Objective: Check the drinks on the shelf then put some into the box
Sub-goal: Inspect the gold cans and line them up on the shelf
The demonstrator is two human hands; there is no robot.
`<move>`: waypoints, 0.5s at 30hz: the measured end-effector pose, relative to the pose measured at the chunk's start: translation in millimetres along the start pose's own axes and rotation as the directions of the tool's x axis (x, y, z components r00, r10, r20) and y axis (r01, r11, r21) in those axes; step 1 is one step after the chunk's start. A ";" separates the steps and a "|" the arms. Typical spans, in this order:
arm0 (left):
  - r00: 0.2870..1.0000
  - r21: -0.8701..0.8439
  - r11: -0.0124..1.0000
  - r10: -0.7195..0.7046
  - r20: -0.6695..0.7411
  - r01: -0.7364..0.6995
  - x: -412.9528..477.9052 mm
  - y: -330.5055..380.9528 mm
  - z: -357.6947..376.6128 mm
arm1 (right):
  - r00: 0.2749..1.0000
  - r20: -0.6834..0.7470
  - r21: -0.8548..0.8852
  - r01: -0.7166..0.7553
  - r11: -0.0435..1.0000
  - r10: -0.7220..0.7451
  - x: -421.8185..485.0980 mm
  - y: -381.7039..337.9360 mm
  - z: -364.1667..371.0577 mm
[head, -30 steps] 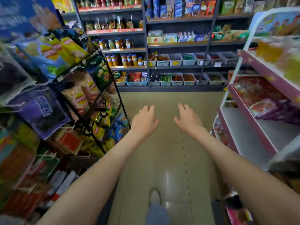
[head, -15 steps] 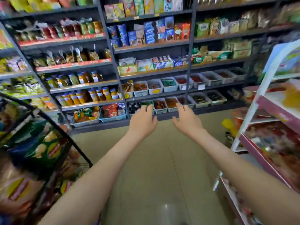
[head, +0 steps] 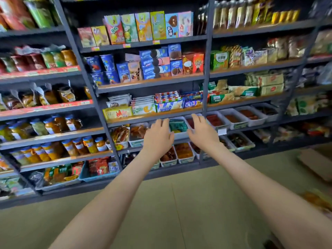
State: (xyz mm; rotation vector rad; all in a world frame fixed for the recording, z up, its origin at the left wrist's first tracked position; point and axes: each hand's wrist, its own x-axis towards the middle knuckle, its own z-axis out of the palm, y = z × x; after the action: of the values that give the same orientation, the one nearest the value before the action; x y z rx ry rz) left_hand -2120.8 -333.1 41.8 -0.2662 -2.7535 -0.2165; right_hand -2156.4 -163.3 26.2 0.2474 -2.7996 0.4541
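While both hands hang in the air before the middle bay, neither holds anything: the left hand (head: 158, 136) and the right hand (head: 203, 133) are palm-down with fingers straight and loosely spread, side by side in front of the white trays (head: 239, 125) of snacks. What look like the drinks, blue-capped bottles (head: 80, 146) with orange contents, stand in the left bay of the shelf (head: 53, 137), though blur leaves their labels unreadable. They are to the left of the left hand's fingers and about level with them, beyond the dark post (head: 111, 141). They stand upright, so their long axis is vertical. The left hand is plainly the nearer, and a sideways reach past the post would likely serve. A brown cardboard box (head: 316, 166), possibly the one meant, lies on the floor to the right, nearer the right hand
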 end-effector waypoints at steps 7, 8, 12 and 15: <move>0.994 -0.016 0.994 0.112 -0.019 -0.112 199.6 34.9 91.1 | 0.991 -0.103 -0.020 -0.088 0.996 0.086 158.0 108.9 13.2; 0.990 -0.027 0.990 0.139 -0.012 -0.140 231.6 42.9 104.7 | 0.988 -0.114 -0.026 -0.111 0.993 0.107 180.8 128.4 15.8; 0.976 -0.071 0.973 0.220 -0.006 -0.219 365.6 82.4 147.7 | 0.966 -0.173 -0.039 -0.200 0.979 0.191 272.9 207.4 11.3; 0.959 -0.118 0.951 0.284 -0.025 -0.285 460.9 118.9 168.1 | 0.943 -0.209 -0.056 -0.277 0.959 0.260 334.4 268.5 -10.2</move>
State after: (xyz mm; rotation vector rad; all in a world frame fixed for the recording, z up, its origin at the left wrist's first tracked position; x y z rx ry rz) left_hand -2574.9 -114.8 71.3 -0.6867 -2.6568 -0.3052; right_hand -2526.2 50.8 64.5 -0.1934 -2.6535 0.3944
